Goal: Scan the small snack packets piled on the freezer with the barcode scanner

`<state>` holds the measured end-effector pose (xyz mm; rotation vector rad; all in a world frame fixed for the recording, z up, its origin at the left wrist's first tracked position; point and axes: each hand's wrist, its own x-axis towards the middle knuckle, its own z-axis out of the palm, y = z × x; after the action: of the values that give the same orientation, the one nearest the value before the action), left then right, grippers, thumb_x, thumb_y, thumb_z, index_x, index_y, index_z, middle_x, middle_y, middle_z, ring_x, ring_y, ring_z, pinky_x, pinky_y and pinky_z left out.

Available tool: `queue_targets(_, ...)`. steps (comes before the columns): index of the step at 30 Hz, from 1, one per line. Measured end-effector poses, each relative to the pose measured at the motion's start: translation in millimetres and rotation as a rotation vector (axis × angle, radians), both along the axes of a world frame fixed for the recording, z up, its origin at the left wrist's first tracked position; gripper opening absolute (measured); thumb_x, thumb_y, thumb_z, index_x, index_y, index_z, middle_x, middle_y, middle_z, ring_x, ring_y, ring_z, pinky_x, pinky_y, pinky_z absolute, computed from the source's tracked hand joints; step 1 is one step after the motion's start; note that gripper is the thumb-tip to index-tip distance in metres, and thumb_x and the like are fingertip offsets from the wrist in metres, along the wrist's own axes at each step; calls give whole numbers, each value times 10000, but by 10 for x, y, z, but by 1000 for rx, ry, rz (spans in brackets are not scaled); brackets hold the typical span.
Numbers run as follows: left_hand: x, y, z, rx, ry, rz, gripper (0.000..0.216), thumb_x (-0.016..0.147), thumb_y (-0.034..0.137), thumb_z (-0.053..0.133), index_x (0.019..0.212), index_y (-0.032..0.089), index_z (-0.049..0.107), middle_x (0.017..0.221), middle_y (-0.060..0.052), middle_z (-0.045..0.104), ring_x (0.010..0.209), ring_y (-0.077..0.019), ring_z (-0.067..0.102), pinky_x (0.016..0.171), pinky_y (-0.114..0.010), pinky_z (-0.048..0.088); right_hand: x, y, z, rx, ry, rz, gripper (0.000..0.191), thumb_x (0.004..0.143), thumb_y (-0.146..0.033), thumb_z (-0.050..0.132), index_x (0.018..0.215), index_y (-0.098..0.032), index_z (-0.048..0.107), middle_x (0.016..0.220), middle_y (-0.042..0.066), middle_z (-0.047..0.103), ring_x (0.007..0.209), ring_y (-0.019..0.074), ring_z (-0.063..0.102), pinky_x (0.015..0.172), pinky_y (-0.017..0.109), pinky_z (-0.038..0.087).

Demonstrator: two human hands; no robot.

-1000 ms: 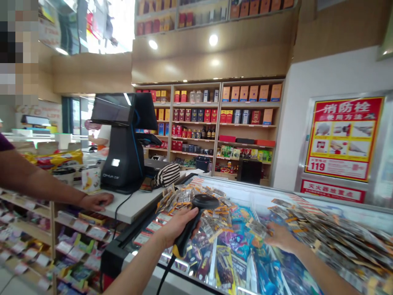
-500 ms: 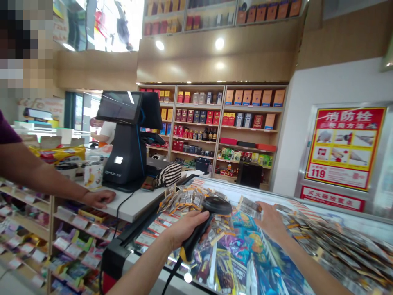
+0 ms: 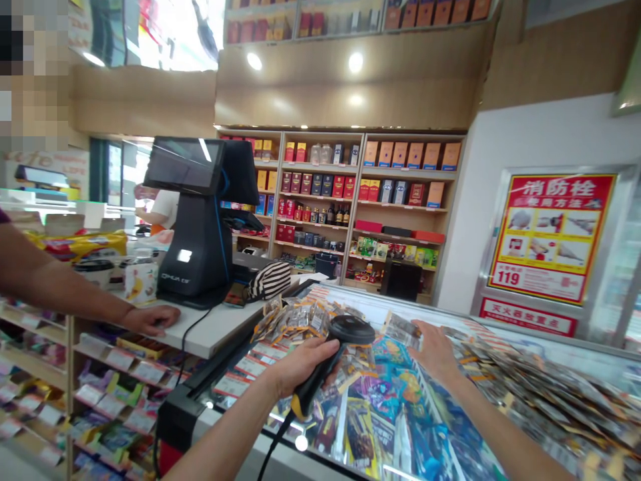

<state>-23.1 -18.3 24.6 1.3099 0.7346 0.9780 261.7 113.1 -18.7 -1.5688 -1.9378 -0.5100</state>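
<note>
My left hand (image 3: 300, 366) is wrapped round the handle of a black and yellow barcode scanner (image 3: 352, 329), whose cable runs down toward the bottom edge. To the right, my right hand (image 3: 435, 353) pinches a small clear snack packet (image 3: 399, 326) with orange edging, just beyond the scanner head. Both hands are above the glass top of a chest freezer (image 3: 365, 300). Similar packets lie in a heap (image 3: 295, 319) behind the scanner. A larger, spread-out packet pile (image 3: 545, 394) is right of my right forearm.
A checkout terminal (image 3: 193, 234) stands on the white counter (image 3: 200, 341) at left, near a striped pouch (image 3: 270, 280). Another person's hand (image 3: 153, 319) rests on that counter. Colourful wrapped goods (image 3: 365, 434) show through the freezer glass. Shelves of boxes (image 3: 320, 187) line the back wall.
The view has shifted slightly, so most things appear a little further left. My hands keep their holds on the scanner and the packet, with hardly any movement between them.
</note>
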Motion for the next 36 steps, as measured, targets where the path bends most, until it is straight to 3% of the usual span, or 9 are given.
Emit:
queue_targets(8,-177,107,-96,-61,-45,140,318,680,453,467,667,137,501,529,17,498,430,-63,436,422,-191,349,-97,100,-35,-129,74,-107,453,580,-361,506,1001,-198,471,907,56,571,873,229,474,730,336,326)
queue_targets(15,-431,163,-207,-88,-33,243,330,691,446,458,654,125,524,541,-1,509,444,-71,438,426,-192,353,-510,427,-28,-377,180,-164,410,578,-431,491,930,-224,513,899,57,595,893,268,490,676,368,360)
queue_targets(20,-608,161,-234,-150,-48,347,302,678,426,492,668,127,529,556,3,513,449,-66,444,424,-185,367,-849,603,-99,-401,245,-103,411,637,-471,428,951,-218,511,918,65,598,912,259,495,710,378,355)
queue_targets(24,-703,150,-251,-235,-42,425,288,656,421,522,682,134,534,539,0,523,444,-73,457,405,-178,382,-884,598,-187,-355,287,-3,420,715,-481,321,975,-208,506,971,58,581,926,222,492,743,347,349)
queue_targets(29,-686,168,-301,-313,-29,463,265,638,406,548,721,154,539,590,-8,563,475,-86,498,441,-180,427,-356,385,-204,-252,259,-88,387,722,-432,347,989,-196,499,1041,54,538,970,214,453,778,349,331)
queue_targets(36,-358,146,-225,-211,33,316,273,661,416,517,677,145,546,578,-9,558,470,-85,481,455,-184,425,1016,-159,142,5,102,-428,357,723,-372,365,1007,-197,491,1081,86,487,1019,243,392,822,411,277)
